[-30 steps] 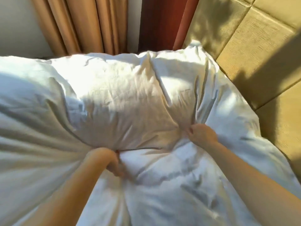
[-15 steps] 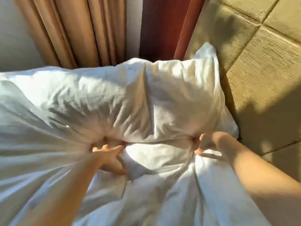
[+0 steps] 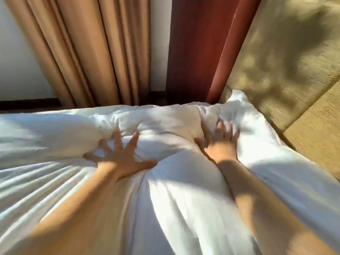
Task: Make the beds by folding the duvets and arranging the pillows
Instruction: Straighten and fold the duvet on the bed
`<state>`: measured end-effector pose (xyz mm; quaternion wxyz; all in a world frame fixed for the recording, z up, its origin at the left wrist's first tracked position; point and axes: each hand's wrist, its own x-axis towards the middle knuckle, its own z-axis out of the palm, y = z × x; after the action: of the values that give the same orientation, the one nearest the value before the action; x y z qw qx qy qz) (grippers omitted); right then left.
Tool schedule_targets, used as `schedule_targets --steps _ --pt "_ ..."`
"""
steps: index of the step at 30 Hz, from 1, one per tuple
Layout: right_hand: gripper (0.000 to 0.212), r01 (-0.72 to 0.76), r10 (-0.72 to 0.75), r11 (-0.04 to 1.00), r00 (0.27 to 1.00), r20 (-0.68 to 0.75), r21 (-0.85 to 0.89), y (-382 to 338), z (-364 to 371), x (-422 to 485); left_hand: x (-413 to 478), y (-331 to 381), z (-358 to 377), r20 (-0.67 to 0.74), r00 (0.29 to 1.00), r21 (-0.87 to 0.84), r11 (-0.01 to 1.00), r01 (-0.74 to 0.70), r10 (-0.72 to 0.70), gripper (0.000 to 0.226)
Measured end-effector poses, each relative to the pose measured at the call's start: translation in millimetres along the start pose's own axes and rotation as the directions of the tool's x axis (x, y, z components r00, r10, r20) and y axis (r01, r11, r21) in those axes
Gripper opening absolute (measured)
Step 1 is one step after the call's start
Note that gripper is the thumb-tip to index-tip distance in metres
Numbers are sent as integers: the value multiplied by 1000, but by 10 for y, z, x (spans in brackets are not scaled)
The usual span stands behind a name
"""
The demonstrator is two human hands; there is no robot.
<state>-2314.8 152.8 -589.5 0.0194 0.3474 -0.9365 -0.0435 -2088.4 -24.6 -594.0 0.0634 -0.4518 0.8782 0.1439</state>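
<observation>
White pillow [image 3: 158,116], one, under two splayed hands: left hand [image 3: 120,158], right hand [image 3: 220,147].

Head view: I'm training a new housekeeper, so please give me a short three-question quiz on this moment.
1. True or false: the left hand grips the pillow in a closed fist.
2. What stands at the pillow's right? A) lamp B) padded headboard C) mirror
3. Fill in: the right hand lies on the pillow with its fingers ____.
Key: 1 false; 2 B; 3 spread.
</observation>
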Motion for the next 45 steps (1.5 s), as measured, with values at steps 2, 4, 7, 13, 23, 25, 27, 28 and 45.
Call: schedule_targets --steps 2,4,7,13,23,25,27,28,45 --pt "63 -15 15 1000 1000 -6 13 -7 142 140 170 -23 85 43 999 16 1000 6 -7 127" --pt "64 -29 28 999 1000 7 37 4 209 283 308 -50 129 56 998 19 1000 -8 6 126" --pt "67 -18 13 998 996 90 53 55 213 398 438 -87 207 80 997 48 998 -27 23 128" --pt "67 22 -48 995 963 266 101 36 -359 128 358 -89 152 119 993 54 999 4 -10 125" --pt "99 -128 106 987 972 207 96 841 -113 -493 -93 280 -112 -43 990 136 981 136 -131 113" --pt "96 -153 134 985 966 220 73 830 -92 -483 -280 454 -217 -101 994 265 961 72 -47 94" --pt "86 -229 223 973 923 314 -16 747 -250 -487 -666 708 -378 -88 994 305 952 -38 68 76" --pt "78 -254 258 966 901 349 -59 633 -398 -515 -941 848 -425 -64 991 251 963 -97 117 77" --pt "88 -116 101 993 906 410 11 -617 13 -1105 -2699 -1230 -1214 -56 983 -22 984 -177 176 65"
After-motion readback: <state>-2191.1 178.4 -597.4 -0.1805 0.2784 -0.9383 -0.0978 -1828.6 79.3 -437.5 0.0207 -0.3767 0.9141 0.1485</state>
